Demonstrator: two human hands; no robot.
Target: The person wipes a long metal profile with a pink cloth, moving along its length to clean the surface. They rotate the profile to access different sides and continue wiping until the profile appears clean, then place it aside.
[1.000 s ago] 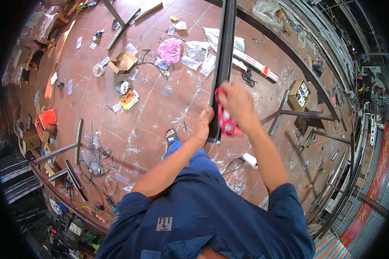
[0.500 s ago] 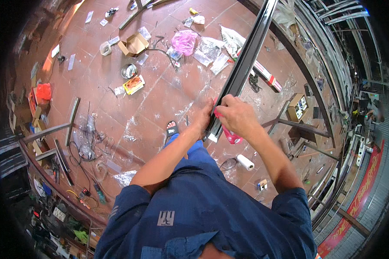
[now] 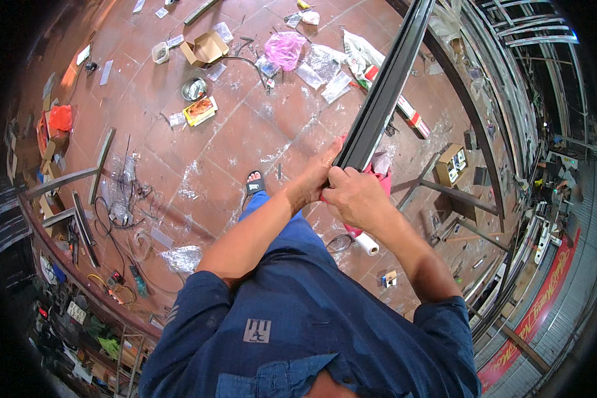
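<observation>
A long black metal profile (image 3: 386, 93) with grooves along its length runs from my hands up to the upper right. My left hand (image 3: 317, 174) is wrapped round the left side of its near end. My right hand (image 3: 359, 198), fingers curled, is at that same end with a pink cloth (image 3: 381, 178) in its grip. Part of the cloth shows to the right of the profile, and a bit of pink shows beside my left fingers. The profile hides the rest of the cloth and some of my fingertips.
Below the profile, a white roll (image 3: 366, 244) lies on the tiled floor. Farther off are an open cardboard box (image 3: 204, 49), a pink plastic bag (image 3: 284, 50) and clear wrappings. Dark metal frames (image 3: 467, 96) stand on the right; cables lie at left.
My right hand has moved down to the profile's near end, closer to my left hand. The cloth now spreads out to the right of the profile. The view has shifted slightly.
</observation>
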